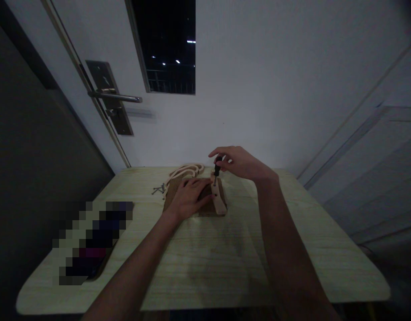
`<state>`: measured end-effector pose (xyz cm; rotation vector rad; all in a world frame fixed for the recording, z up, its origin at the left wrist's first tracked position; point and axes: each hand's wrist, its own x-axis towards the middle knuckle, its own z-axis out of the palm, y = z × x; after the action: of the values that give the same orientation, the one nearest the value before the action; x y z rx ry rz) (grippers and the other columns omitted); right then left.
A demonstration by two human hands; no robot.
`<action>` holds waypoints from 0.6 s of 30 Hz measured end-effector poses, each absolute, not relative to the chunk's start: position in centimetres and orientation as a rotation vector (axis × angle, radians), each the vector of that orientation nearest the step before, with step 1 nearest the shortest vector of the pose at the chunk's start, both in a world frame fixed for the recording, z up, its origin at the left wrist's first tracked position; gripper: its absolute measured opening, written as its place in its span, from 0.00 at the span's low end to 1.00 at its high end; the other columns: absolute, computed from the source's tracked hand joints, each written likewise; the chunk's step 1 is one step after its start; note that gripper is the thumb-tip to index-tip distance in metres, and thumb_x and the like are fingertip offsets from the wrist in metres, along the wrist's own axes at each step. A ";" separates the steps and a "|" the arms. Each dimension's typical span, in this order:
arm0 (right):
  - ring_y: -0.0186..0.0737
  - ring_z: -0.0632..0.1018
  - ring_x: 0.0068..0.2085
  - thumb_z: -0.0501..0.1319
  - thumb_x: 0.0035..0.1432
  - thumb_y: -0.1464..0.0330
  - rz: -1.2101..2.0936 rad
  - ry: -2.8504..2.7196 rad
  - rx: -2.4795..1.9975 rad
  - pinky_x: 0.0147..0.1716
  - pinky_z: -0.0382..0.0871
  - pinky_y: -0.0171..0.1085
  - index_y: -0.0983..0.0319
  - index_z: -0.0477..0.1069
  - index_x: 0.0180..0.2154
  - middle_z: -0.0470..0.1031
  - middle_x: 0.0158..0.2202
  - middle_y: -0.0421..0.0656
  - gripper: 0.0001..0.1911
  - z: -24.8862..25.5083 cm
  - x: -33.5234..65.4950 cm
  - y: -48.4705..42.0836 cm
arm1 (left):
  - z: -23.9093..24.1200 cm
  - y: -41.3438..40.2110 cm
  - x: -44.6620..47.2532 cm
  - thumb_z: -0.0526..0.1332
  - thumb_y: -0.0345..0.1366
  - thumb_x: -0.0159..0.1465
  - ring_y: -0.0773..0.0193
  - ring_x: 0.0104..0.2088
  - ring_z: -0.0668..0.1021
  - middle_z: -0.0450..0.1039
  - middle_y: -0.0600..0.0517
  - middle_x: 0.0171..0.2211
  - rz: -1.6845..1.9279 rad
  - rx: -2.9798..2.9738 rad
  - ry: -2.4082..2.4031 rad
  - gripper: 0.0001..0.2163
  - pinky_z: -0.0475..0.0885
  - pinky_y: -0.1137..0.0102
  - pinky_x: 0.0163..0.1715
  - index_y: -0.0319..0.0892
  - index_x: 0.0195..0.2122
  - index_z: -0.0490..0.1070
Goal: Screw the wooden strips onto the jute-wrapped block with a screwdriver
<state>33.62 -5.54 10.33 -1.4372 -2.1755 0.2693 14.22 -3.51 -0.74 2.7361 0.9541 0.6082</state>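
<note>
Just below the frame's centre, I see the right hand [237, 161] pinching a screwdriver [218, 166] over a pale wooden piece [219, 204], while the left hand [188, 196] spreads its fingers across a brown board [173, 187].

A black-handled screwdriver [218, 166] stands slightly tilted, tip down at a pale wooden piece [220, 206] on a brown board [207, 208].

Screwdriver [218, 165]: black handle, silvery shaft
Wooden strip [220, 206]: pale cream, dark hole
Flat board [171, 191]: brown
Curvy wooden pieces [184, 168]: light tan
Screws [157, 190]: grey
Desk [205, 272]: pale yellow-green, wavy wood lines
Door [245, 80]: greyish white
Door handle [121, 96]: silver
</note>
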 end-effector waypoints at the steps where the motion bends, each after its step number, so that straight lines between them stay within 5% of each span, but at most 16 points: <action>1: 0.32 0.76 0.30 0.58 0.56 0.77 0.276 -2.164 -1.428 0.32 0.66 0.31 0.62 0.75 0.42 0.78 0.32 0.41 0.13 10.4 33.6 -5.5 | -0.8 -3.5 14.2 0.51 0.51 0.67 0.54 0.59 0.65 0.66 0.51 0.59 0.611 2.739 0.946 0.22 0.55 0.54 0.57 0.51 0.59 0.60; 7: 0.32 0.73 0.27 0.65 0.54 0.69 0.141 -2.112 -1.511 0.29 0.62 0.32 0.64 0.77 0.31 0.76 0.26 0.41 0.04 10.4 33.4 -5.1 | -0.8 -3.5 14.2 0.50 0.51 0.67 0.53 0.59 0.65 0.67 0.51 0.58 0.597 2.739 0.955 0.21 0.56 0.53 0.57 0.50 0.59 0.60; 18: 0.33 0.77 0.30 0.62 0.55 0.74 0.205 -2.096 -1.511 0.36 0.70 0.33 0.62 0.78 0.39 0.80 0.38 0.43 0.10 10.5 33.6 -6.0 | -1.0 -3.4 14.1 0.49 0.52 0.68 0.53 0.58 0.66 0.67 0.51 0.58 0.605 2.755 0.948 0.22 0.56 0.54 0.57 0.49 0.59 0.60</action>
<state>33.55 -5.96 10.53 -1.5114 -2.0956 0.2054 14.10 -3.36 -1.01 2.7548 0.9477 0.6055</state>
